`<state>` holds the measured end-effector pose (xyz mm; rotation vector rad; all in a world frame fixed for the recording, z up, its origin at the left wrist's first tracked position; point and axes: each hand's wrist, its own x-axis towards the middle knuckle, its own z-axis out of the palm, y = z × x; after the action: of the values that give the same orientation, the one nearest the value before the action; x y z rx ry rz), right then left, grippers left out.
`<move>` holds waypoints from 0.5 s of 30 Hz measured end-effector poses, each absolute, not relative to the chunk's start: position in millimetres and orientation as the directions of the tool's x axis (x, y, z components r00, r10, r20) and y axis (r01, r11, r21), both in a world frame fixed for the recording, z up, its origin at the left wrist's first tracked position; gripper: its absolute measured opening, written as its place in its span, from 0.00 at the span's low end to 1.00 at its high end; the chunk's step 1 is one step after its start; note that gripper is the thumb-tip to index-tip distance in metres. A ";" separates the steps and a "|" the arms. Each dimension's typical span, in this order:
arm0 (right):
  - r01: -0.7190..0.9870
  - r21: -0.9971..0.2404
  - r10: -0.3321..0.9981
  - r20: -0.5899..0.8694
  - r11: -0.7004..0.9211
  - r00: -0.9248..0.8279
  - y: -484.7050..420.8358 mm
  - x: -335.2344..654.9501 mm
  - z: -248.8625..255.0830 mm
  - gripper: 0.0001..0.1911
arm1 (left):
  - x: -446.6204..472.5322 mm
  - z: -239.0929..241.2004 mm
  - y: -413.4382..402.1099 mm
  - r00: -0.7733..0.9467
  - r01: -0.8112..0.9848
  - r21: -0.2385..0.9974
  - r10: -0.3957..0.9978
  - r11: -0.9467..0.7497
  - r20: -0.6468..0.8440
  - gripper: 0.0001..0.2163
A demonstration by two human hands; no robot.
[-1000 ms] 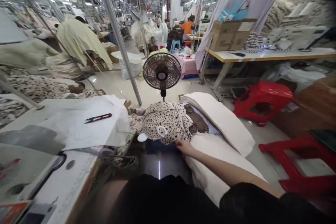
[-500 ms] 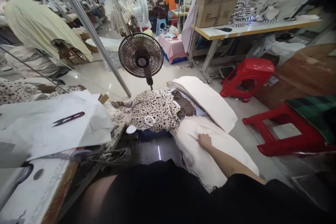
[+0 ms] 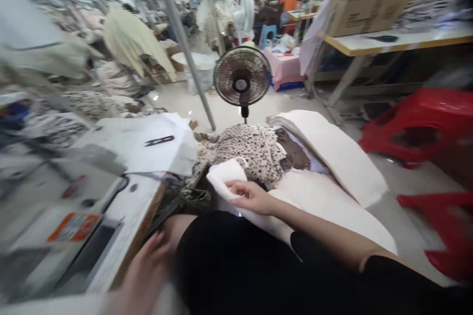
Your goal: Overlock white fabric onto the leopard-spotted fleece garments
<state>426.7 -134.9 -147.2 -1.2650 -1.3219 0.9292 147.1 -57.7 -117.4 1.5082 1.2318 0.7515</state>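
The cream cloth (image 3: 325,157) has a matt, soft woven surface; the spotted cloth (image 3: 247,150) is thin, creased and matt. The paper sheet (image 3: 162,155) is white, thin and matt. The snips (image 3: 159,141) are dark metal with a smooth finish. The stool (image 3: 417,128) is red plastic, smooth and glossy. The fan guard (image 3: 242,71) is dark wire mesh. The pole (image 3: 181,44) is smooth bright metal. The box (image 3: 364,5) is matt brown cardboard. The floor (image 3: 236,108) is smooth and glossy, reflecting the lights.
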 end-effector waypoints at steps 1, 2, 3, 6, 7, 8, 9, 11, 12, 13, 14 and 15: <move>0.143 -0.960 0.969 0.248 0.242 0.020 -124.8 404.4 -134.5 0.10 | 152.8 -118.4 -57.5 0.359 0.245 0.968 0.923 0.047 -0.136 0.33; 0.123 -0.939 0.947 0.318 0.321 -0.044 -117.4 384.0 -124.4 0.09 | 159.1 -119.0 -56.1 0.430 0.192 0.977 0.886 0.096 -0.172 0.36; 0.133 -0.917 0.926 0.366 0.375 -0.092 -112.1 366.1 -117.0 0.09 | 164.7 -119.3 -53.9 0.446 0.149 0.978 0.873 0.146 -0.198 0.34; 0.145 -0.878 0.886 0.431 0.456 -0.173 -103.7 329.9 -109.1 0.08 | 166.6 -117.5 -48.1 0.426 0.097 0.985 0.889 0.140 -0.168 0.21; 0.135 -0.884 0.888 0.422 0.448 -0.185 -101.9 322.8 -109.7 0.08 | 161.6 -116.0 -48.7 0.406 0.135 0.987 0.903 0.090 -0.138 0.17; 0.122 -0.898 0.898 0.395 0.422 -0.196 -100.3 317.6 -111.0 0.08 | 154.8 -113.9 -50.9 0.376 0.196 0.980 0.921 0.026 -0.099 0.15; 0.105 -0.918 0.911 0.355 0.382 -0.210 -98.6 313.7 -112.3 0.08 | 147.2 -111.2 -54.3 0.328 0.269 0.962 0.943 -0.039 -0.054 0.14; 0.058 -0.962 0.937 0.245 0.267 -0.248 -94.7 308.1 -113.4 0.08 | 133.0 -104.1 -62.7 0.222 0.389 0.906 0.972 -0.164 0.081 0.12; 0.027 -0.980 0.942 0.182 0.197 -0.283 -92.4 305.9 -112.7 0.10 | 127.7 -99.7 -66.4 0.176 0.426 0.875 0.970 -0.229 0.169 0.11; 0.000 -0.991 0.937 0.124 0.131 -0.326 -89.9 303.7 -111.0 0.13 | 123.9 -94.8 -69.4 0.139 0.447 0.844 0.955 -0.298 0.263 0.09; -0.018 -0.997 0.927 0.082 0.081 -0.367 -87.2 301.4 -108.4 0.16 | 121.4 -89.5 -71.4 0.116 0.457 0.809 0.927 -0.368 0.356 0.08; -0.024 -0.998 0.907 0.060 0.055 -0.416 -84.3 299.1 -105.2 0.18 | 119.8 -83.8 -72.5 0.110 0.463 0.771 0.892 -0.437 0.439 0.07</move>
<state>299.1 -84.3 -105.2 -0.9213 -1.5357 1.4751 119.8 -72.5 -83.8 1.9486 1.3149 1.2799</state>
